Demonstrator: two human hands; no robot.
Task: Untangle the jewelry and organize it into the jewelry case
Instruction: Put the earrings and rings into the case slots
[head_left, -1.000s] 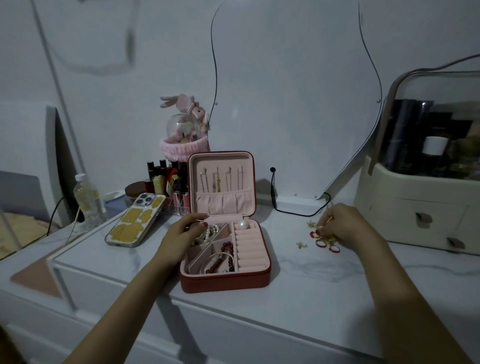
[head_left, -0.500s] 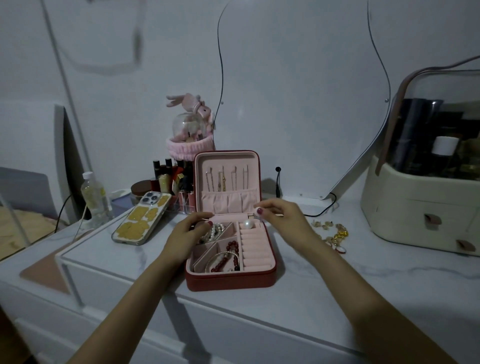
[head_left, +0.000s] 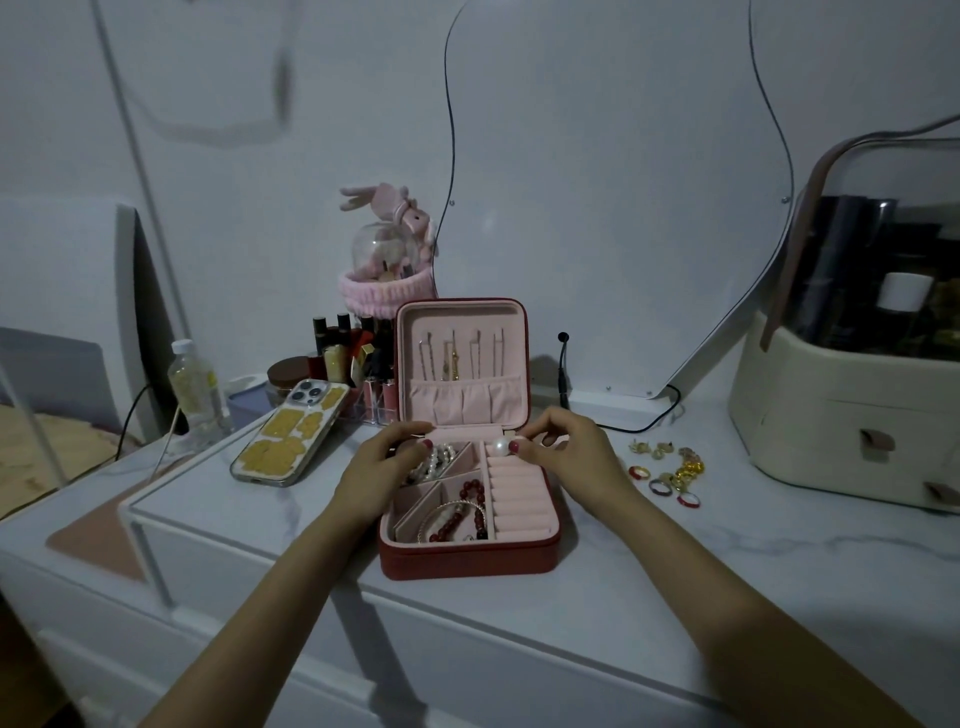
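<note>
both hands (head_left: 382, 460) (head_left: 569, 457) curled at the jewelry case (head_left: 467, 551) rim, any pinched piece hidden, grip unclear

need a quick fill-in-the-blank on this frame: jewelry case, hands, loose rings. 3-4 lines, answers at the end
1. The lid of the jewelry case stands ____.
2. The loose rings lie on the table to the ____ of the case.
3. The phone lies with its screen facing ____.
4. The right hand is at the top of the ring rolls, beside a large white ____.

Missing words: open; right; down; pearl
</note>
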